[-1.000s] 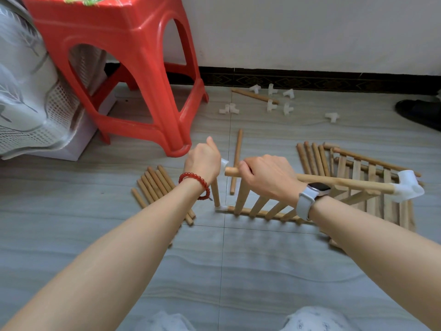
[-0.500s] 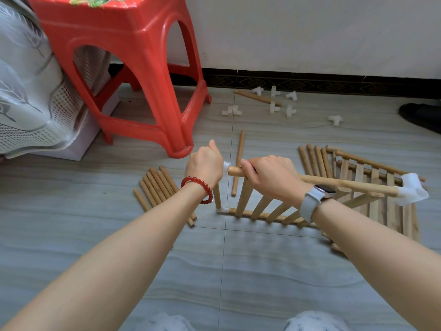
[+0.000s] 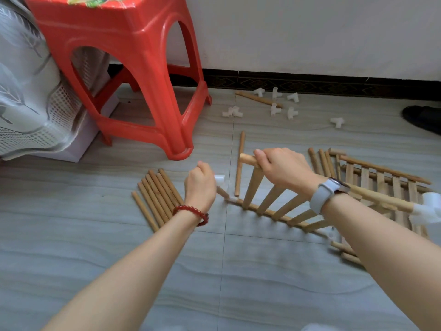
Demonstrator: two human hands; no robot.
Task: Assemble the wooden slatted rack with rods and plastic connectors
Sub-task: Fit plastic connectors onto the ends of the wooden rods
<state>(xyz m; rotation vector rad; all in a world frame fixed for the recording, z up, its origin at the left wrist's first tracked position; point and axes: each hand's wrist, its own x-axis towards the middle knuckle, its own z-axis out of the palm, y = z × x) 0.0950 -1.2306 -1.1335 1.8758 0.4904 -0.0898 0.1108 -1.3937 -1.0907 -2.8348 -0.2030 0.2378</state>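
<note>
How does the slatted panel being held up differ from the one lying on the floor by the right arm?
The held panel stands on edge, gripped at its top rod by the right hand; the flat panel lies untouched. The held panel carries a white connector; none shows on the flat panel. Both are wooden slats between rods.

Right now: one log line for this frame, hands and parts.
left hand: grips white connector on short rod | right hand: grips top rail of slatted panel | rail end bare, connector apart from it

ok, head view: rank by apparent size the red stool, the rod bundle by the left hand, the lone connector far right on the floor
1. red stool, largest by far.
2. rod bundle.
3. lone connector, smallest, though it lies farther from the camera, which shrinks it somewhat.
</note>
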